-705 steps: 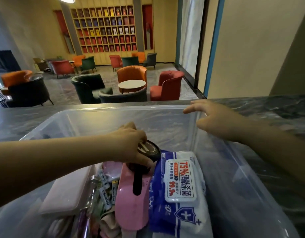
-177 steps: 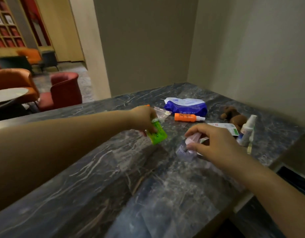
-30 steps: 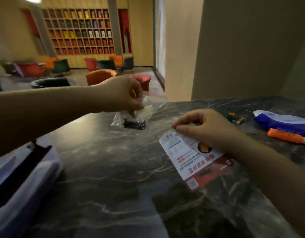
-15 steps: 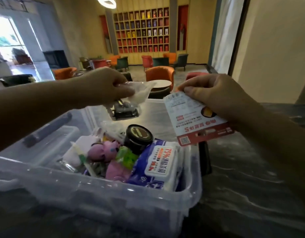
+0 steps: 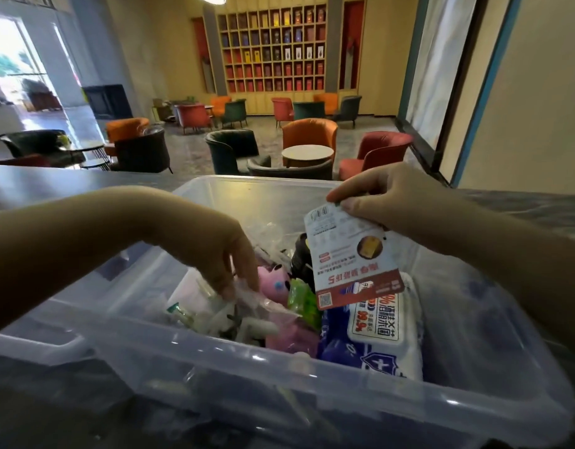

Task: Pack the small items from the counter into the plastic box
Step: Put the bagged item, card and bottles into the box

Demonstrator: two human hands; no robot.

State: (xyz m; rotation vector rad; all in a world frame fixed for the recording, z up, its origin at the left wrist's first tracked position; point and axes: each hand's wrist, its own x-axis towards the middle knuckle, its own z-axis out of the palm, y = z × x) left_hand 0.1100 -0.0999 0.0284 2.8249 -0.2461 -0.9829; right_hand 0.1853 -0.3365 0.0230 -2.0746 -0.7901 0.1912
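The clear plastic box (image 5: 312, 384) fills the lower half of the head view on the dark marble counter (image 5: 53, 186). My left hand (image 5: 221, 254) reaches down inside it, fingertips pinching a small clear plastic bag (image 5: 263, 306) that lies on the packed items. My right hand (image 5: 396, 202) holds a white and red packaged card (image 5: 350, 264) by its top edge, hanging over the box. Inside lie a blue and white wipes pack (image 5: 383, 332), a pink toy (image 5: 276, 285), a green item (image 5: 302, 301) and a black jar (image 5: 300, 257).
The box lid (image 5: 36, 338) lies at the left, beside the box. Beyond the counter's far edge is a lounge with orange, red and dark armchairs and a round table (image 5: 307, 153). A beige wall (image 5: 538, 92) stands at the right.
My left hand has gone down from above the box into it, carrying the clear bag onto the items. My right hand has brought the card lower, over the wipes pack.
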